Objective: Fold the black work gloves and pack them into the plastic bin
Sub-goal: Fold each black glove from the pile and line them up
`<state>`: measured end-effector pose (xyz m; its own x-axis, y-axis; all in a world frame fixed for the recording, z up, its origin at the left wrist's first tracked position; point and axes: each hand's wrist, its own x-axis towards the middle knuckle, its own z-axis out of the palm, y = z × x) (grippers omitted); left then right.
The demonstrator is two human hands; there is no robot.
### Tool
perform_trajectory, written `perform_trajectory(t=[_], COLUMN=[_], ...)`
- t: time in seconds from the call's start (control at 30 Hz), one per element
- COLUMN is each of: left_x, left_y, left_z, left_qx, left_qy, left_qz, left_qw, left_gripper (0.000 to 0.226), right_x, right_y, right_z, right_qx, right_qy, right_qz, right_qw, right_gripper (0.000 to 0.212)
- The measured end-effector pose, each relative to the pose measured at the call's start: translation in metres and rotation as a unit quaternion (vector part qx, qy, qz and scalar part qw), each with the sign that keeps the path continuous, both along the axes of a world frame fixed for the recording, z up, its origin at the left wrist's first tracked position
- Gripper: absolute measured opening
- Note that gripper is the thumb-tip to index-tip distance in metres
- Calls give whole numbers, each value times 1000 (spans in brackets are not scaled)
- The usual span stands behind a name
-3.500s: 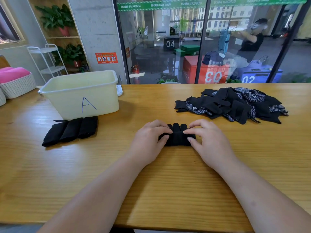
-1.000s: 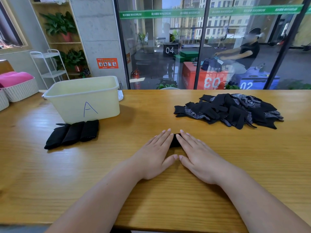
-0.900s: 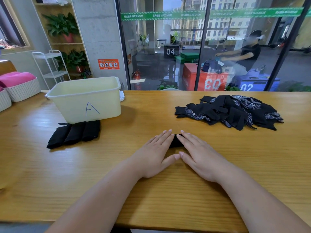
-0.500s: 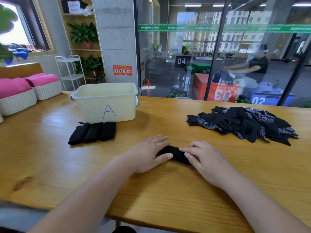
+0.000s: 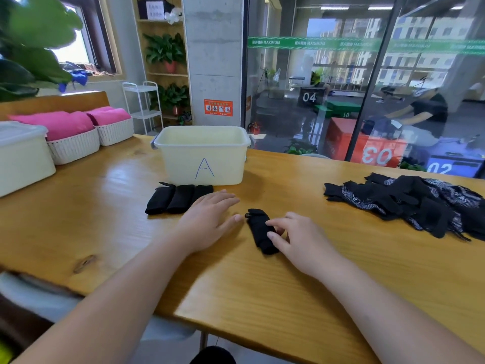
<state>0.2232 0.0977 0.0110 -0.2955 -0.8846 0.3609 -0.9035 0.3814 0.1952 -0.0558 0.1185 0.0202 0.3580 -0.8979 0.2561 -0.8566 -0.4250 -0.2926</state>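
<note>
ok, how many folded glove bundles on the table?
4. Three folded bundles side by side before the bin; a fourth bundle pinched by the right hand. Bin's inside hidden, may hold more.

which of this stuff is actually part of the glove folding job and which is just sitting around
Job: folded glove, row of folded gloves, unfolded glove pile, plastic bin marked A.
Lying about: wicker baskets of pink cloth, lidded white box, white rack.
</note>
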Motion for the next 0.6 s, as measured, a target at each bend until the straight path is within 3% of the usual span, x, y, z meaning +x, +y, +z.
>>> perform_trajectory(t=[0.17, 0.33, 0.6], left_x=[14, 12, 10], left_y=[-3, -3, -5], left_z=[-15, -19, -23], left_qx=[-40, -46, -69], left_qy=[44, 31, 51], left_qz=[93, 175, 193], left_qw=[994, 983, 977], left_gripper=[71, 51, 42], right_x=[38, 74, 115], right_y=[-21, -40, -65], right_z=[-3, -3, 2], right_qx=[2, 0, -15], right_qy=[-13, -10, 2], right_qz=[-22, -34, -46], right_qw=[1000, 999, 999], right_gripper=[38, 38, 39])
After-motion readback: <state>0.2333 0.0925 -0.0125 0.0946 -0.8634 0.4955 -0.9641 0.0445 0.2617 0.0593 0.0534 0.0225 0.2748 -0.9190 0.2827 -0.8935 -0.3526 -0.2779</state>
